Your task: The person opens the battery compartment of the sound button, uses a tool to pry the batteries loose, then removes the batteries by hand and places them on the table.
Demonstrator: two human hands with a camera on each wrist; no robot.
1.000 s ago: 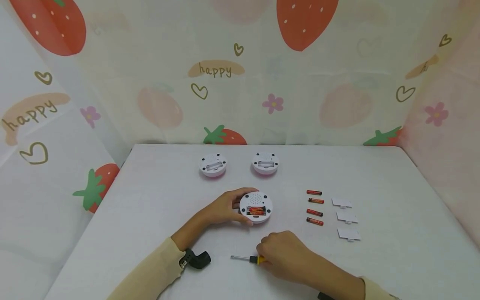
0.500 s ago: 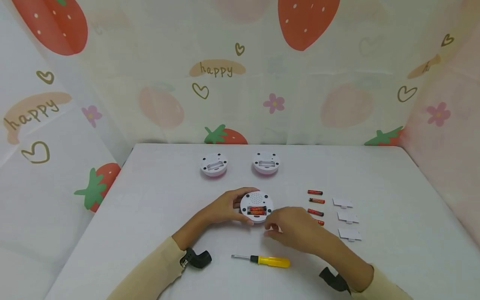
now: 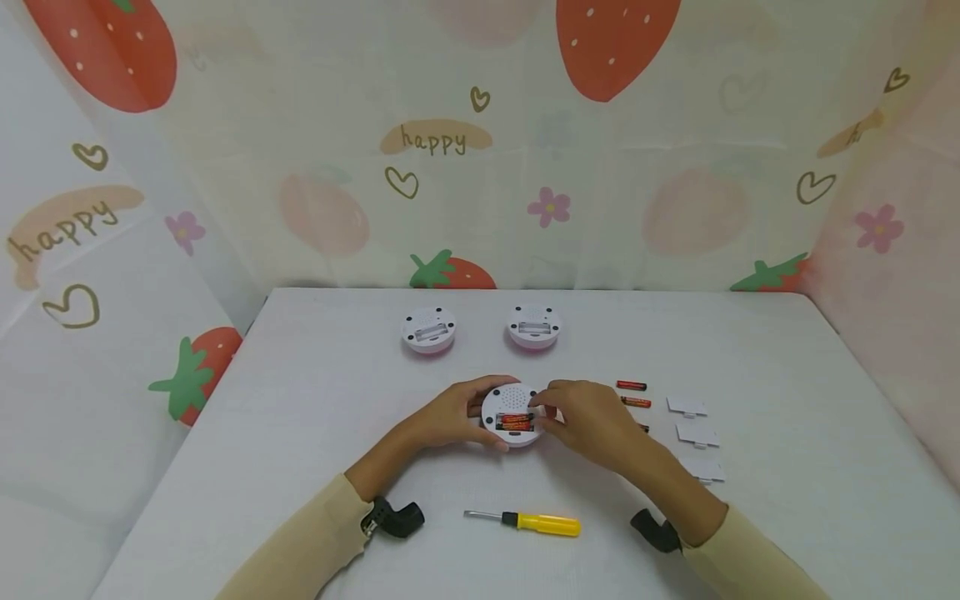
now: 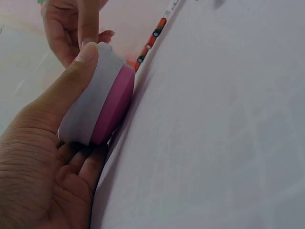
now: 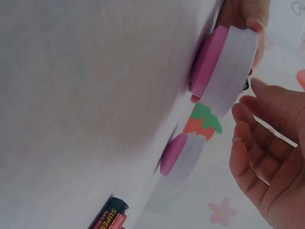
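Note:
My left hand point(image 3: 456, 414) grips a round white-and-pink device point(image 3: 512, 395) by its left side, thumb at the front rim and fingers behind. The device has its white base up, with a grille of small holes and black feet. Two red AAA batteries point(image 3: 514, 422) lie side by side in its uncovered compartment. My right hand point(image 3: 592, 423) is at the right edge of that base, its fingertips beside the batteries. In the right wrist view its fingers are loosely bent, with nothing visible between them. A yellow-handled screwdriver point(image 3: 542, 523) lies in front of both hands.
Two similar devices point(image 3: 429, 330) stand upside down at the back, their compartments without batteries. Right of my right hand lie loose red batteries point(image 3: 632, 385), some partly hidden by it. Several white battery covers point(image 3: 687, 407) form a column beyond them.
My right hand has let go of the screwdriver, leaving it on the table, and has moved up to the device's right edge. My left hand has kept its grip in place.

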